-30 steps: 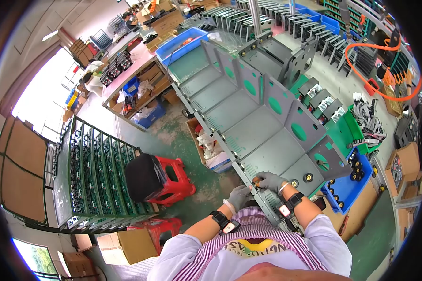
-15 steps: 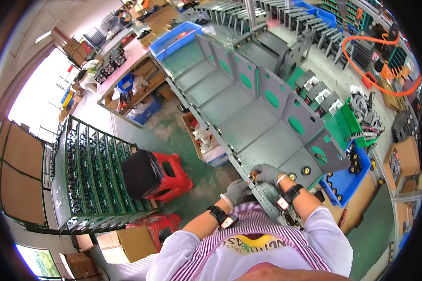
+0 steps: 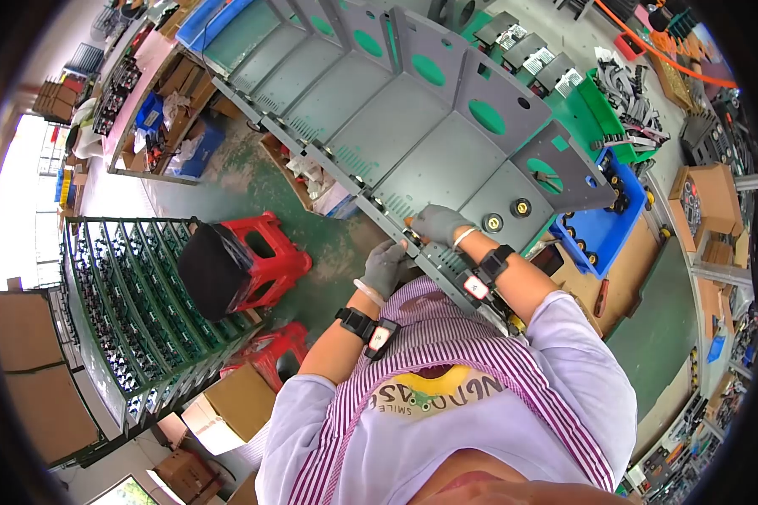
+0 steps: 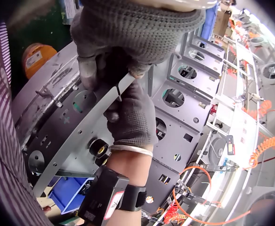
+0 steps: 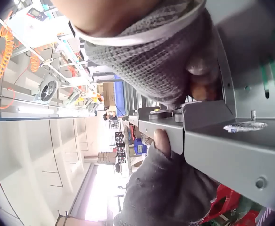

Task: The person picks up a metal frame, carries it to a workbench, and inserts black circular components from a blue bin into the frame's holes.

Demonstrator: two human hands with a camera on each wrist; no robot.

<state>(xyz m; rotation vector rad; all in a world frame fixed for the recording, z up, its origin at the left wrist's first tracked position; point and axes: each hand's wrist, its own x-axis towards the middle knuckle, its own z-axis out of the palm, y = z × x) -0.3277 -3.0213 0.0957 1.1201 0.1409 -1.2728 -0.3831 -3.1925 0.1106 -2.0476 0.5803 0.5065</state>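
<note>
A long grey sheet-metal panel [image 3: 413, 164] with upright plates holed along one side lies before me. My left hand [image 3: 383, 268], in a grey glove with a bare fingertip showing, grips its near edge from outside. In the right wrist view that fingertip rests on the outer face of the folded lip [image 5: 231, 155]. Across the lip, my right hand [image 3: 436, 225] curls its gloved fingers down on the inner side. Its bare fingertips meet close behind the lip; cannot tell whether a small part is between them. Two black round pieces with brass centres [image 3: 493, 223] stand on the panel nearby.
Beside the panel at right is a blue bin [image 3: 602, 244] of similar round pieces, with a green bin [image 3: 619, 126] behind. A red screwdriver [image 3: 601, 298] lies below them. Left of me stand a red stool [image 3: 269, 261] and a rack of boards [image 3: 135, 303].
The head view has tipped down and turned, so the panel and bins sit higher and further left. Both hands stay at the panel's near edge.
</note>
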